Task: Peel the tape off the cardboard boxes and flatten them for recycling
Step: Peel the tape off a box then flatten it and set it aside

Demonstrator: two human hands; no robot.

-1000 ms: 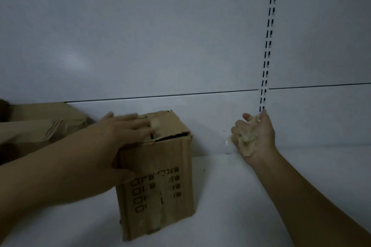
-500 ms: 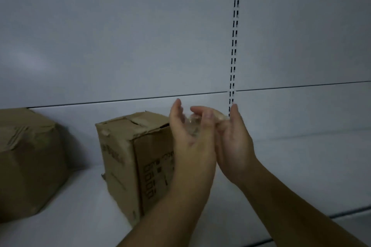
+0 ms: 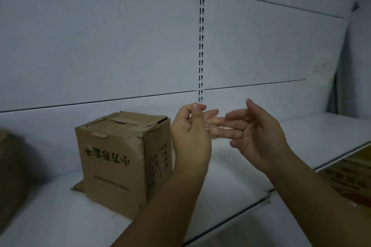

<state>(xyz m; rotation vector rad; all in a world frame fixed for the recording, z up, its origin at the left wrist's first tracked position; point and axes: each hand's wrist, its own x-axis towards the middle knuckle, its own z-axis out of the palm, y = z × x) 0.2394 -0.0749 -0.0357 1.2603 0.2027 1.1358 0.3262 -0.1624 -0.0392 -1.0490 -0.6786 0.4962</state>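
A small brown cardboard box (image 3: 118,158) with dark printed characters stands upright on the white shelf (image 3: 230,184), its top flaps torn and roughly closed. In front of its right side, both my hands are raised in the air. My left hand (image 3: 190,134) has curled fingers pinched on a crumpled wad of clear tape (image 3: 210,126). The fingers of my right hand (image 3: 255,132) are spread, and their tips touch the same wad. Neither hand touches the box.
A second brown cardboard box (image 3: 10,176) sits at the far left edge, partly cut off. A slotted upright (image 3: 201,36) runs down the white back panel. Below the shelf's front edge at right, yellow-orange packaging (image 3: 349,178) shows.
My left hand has left the box top and met my right hand at the tape wad. The hands then moved slightly apart. The view has swung right.
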